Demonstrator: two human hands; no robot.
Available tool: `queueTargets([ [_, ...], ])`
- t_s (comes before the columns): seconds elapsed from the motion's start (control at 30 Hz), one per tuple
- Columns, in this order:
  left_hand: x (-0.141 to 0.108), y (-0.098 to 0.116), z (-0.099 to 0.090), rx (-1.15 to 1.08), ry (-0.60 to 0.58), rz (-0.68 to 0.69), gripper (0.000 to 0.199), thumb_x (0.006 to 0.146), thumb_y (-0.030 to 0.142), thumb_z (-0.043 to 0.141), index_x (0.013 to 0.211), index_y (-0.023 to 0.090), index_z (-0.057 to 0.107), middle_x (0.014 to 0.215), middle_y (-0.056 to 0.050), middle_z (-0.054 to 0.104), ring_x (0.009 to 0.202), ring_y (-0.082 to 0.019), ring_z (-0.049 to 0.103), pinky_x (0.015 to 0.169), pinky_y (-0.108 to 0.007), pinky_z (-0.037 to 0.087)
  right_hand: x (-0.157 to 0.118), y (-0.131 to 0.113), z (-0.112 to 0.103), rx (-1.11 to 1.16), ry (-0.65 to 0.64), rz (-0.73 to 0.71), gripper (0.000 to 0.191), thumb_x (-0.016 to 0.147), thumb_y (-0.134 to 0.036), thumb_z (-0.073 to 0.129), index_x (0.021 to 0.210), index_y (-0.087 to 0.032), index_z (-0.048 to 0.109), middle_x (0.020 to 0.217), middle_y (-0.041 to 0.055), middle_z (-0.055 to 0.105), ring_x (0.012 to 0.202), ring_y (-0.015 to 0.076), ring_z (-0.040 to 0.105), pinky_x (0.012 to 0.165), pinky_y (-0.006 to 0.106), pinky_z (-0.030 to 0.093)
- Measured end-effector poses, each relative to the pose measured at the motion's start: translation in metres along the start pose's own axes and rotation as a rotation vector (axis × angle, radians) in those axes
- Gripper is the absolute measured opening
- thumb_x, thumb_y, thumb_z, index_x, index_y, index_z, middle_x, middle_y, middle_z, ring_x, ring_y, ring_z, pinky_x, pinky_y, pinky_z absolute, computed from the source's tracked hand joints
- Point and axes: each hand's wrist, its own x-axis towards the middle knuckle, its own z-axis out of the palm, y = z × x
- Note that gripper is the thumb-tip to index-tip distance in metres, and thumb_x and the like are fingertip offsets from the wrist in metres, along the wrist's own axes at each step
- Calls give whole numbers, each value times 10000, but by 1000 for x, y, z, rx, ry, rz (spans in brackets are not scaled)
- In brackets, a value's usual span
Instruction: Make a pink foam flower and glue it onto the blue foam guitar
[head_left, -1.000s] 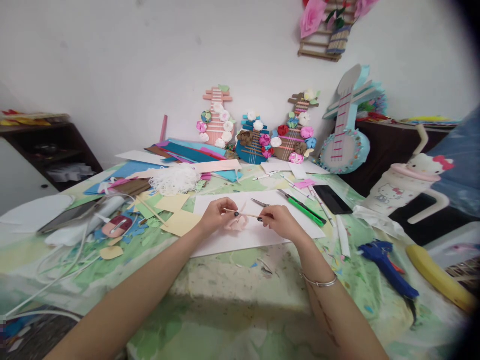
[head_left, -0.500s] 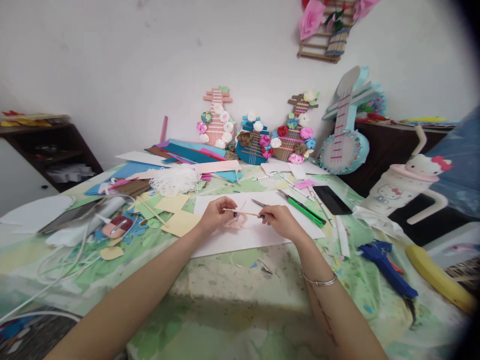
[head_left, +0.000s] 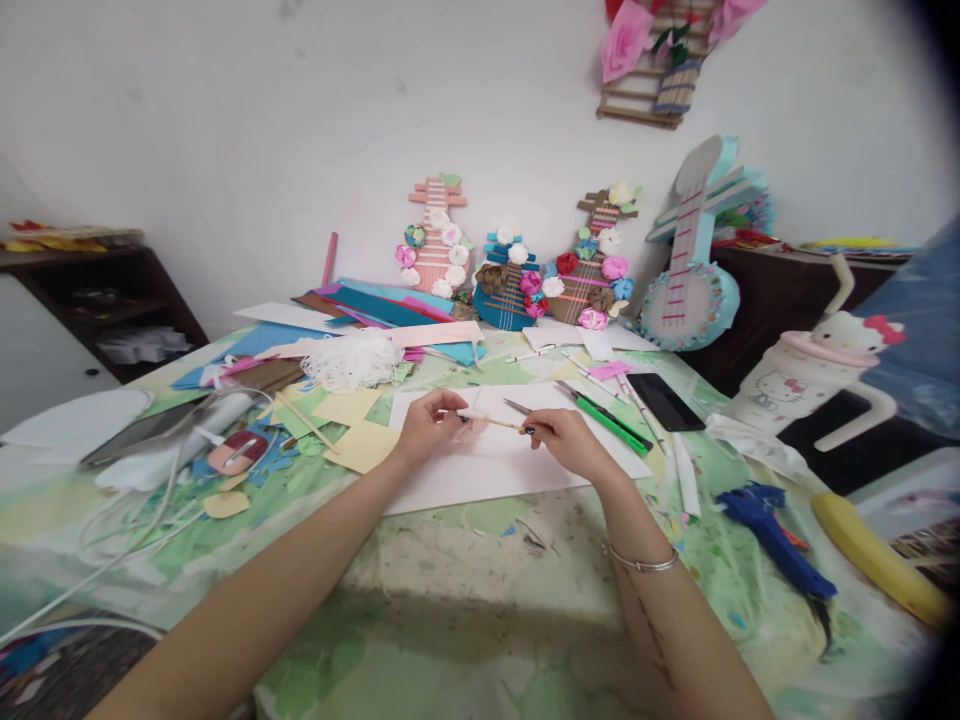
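Observation:
Between my two hands a thin light stick [head_left: 496, 423] is stretched almost level above a white sheet [head_left: 450, 480]. My left hand [head_left: 431, 428] pinches its left end, where a bit of pale pink paper [head_left: 471, 413] wraps round it. My right hand [head_left: 559, 437] pinches the other end between thumb and finger. Just behind my right hand lies the metal tip of a tool [head_left: 517, 406], partly hidden. A green cutter [head_left: 611, 424] rests at the sheet's right edge.
Yellow paper squares [head_left: 364, 447], a white shredded heap [head_left: 352, 360] and cables lie left. A phone [head_left: 664, 401], blue glue gun [head_left: 776, 540], yellow curved object [head_left: 877, 560] and cup [head_left: 787, 385] are right. Flower-decorated paper instruments [head_left: 506, 300] lean against the wall.
The pink paper that hung loose below the stick now lies close along its left part. My left hand has shifted slightly left and up, and the stick tilts a little down to the right.

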Motion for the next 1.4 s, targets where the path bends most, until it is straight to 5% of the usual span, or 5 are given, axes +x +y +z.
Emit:
queueTargets([
  [0.4, 0, 2, 1, -66, 15, -90, 286, 620, 309, 716, 836, 144, 627, 749, -13, 660, 535, -117, 580, 495, -227, 444, -9, 22, -28, 406, -30, 36, 191, 711, -289, 579, 761, -140, 687, 637, 31, 628, 569, 127, 512, 552, 247, 393],
  [0.6, -4, 8, 5, -26, -120, -103, 282, 629, 340, 743, 801, 133, 660, 743, -30, 677, 615, -136, 610, 562, -228, 458, -1, 5, -8, 453, 134, 36, 253, 722, -383, 614, 801, -147, 663, 607, -5, 550, 531, 104, 411, 496, 235, 297],
  [0.8, -9, 10, 10, -13, -263, -30, 237, 662, 332, 732, 761, 125, 673, 736, -42, 669, 641, -134, 599, 591, -230, 460, 3, -8, 19, 470, 103, -3, 317, 680, -334, 679, 956, -181, 653, 663, -41, 499, 501, 71, 315, 473, 223, 240],
  [1.03, -13, 10, 11, 2, -322, 36, 211, 701, 314, 714, 788, 124, 684, 802, -68, 682, 719, -152, 607, 647, -244, 471, 4, -11, 28, 538, 112, -23, 174, 673, -328, 678, 738, -175, 629, 639, -19, 550, 559, 98, 412, 520, 227, 306],
  [1.4, -15, 13, 13, -74, -323, -9, 217, 666, 302, 750, 761, 123, 672, 760, -39, 661, 703, -137, 597, 643, -225, 452, 4, -17, 29, 835, 40, 41, 293, 560, -303, 770, 685, -178, 536, 642, -43, 566, 579, 95, 502, 562, 228, 377],
])
